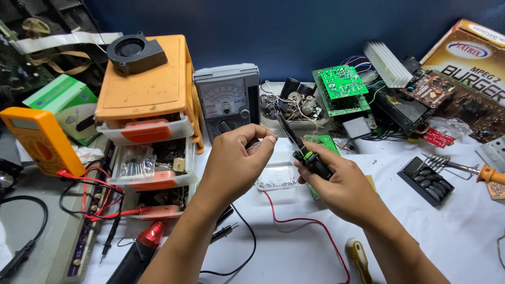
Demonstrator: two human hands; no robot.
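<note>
pinching something tiny, my left hand has thumb and forefinger closed at the tips; i take it for a small metal part, though it is too small to name. my right hand is wrapped shut around the black and green grip of a pair of pliers, whose nose angles up toward the left fingertips and stops just beside them.

what worries me: the piece looks barely held, so if the pliers nudge it off line it could drop and vanish among the clutter. the nose is also close enough to nip a fingertip if it closes off target.

counting outward from the fingers: just below them one clear tray of small bits, and one red wire trailing toward me. under the right hand lies one green board, mostly hidden. left of the left fingers stands one orange drawer unit with three drawers, and one black fan on top. beyond the fingertips sits one grey dial meter; further left, one yellow meter. far right, one soldering iron with an orange handle.
</note>
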